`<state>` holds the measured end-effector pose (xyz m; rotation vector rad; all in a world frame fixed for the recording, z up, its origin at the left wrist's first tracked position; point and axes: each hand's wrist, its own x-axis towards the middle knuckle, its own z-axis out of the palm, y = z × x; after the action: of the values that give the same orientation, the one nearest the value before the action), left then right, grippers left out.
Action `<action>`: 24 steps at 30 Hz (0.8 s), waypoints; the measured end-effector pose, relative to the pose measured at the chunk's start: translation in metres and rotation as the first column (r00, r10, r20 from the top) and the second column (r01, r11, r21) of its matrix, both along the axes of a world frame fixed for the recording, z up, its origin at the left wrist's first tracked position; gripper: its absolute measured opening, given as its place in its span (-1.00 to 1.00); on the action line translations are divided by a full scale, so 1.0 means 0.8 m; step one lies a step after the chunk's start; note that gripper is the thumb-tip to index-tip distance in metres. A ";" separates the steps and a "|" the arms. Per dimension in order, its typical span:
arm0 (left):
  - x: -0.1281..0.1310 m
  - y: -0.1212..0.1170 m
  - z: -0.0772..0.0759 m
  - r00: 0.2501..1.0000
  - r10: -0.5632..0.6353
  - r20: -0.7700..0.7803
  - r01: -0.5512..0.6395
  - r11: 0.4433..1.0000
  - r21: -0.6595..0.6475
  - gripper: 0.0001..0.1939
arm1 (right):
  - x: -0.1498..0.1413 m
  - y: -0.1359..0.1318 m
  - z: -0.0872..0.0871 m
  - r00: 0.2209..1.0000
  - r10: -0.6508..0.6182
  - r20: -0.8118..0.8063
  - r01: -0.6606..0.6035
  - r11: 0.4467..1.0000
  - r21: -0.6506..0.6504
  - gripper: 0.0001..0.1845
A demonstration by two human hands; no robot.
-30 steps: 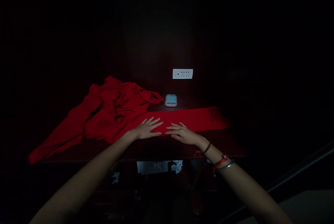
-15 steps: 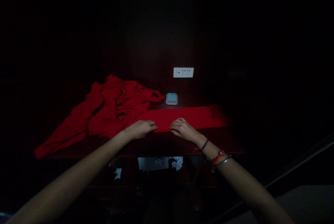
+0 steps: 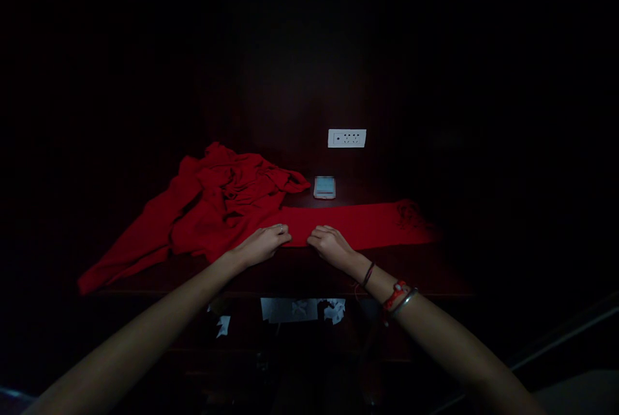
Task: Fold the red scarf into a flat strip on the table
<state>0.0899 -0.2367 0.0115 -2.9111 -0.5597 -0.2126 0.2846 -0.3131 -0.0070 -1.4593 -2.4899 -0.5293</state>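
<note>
A red scarf (image 3: pixel 358 224) lies across the dark table; its right end is a flat strip with dark, tangled fringe, and its left part is heaped in folds. Along the strip's near edge, my left hand (image 3: pixel 265 242) is closed, fingers curled with the cloth pinched at the fingertips. A short way to its right, my right hand (image 3: pixel 333 247) also grips that edge, knuckles up. A flat stretch of red cloth shows between the two hands. The fingertips of both are partly hidden.
Behind the strip a phone-like device (image 3: pixel 324 187) with a lit screen rests on the table. A white power socket (image 3: pixel 347 138) is on the dark wall. Below the table's front edge (image 3: pixel 309 294), pale torn paper (image 3: pixel 289 309) shows. The surroundings are very dark.
Both hands lay flat with spread fingers on the scarf one second ago. Their fingers have since curled and closed on its near edge. The camera view has shifted slightly.
</note>
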 end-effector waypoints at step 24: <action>-0.012 0.020 0.022 0.998 0.049 0.042 -0.037 0.967 -0.253 -0.68 | 0.031 -0.022 -0.008 0.913 0.219 -0.344 -0.265 0.960 -0.093 -0.70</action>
<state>0.0799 -0.2211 0.0292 -3.1421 -0.7053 -0.2201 0.3093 -0.3303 -0.0131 -1.1419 -2.4203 -0.0581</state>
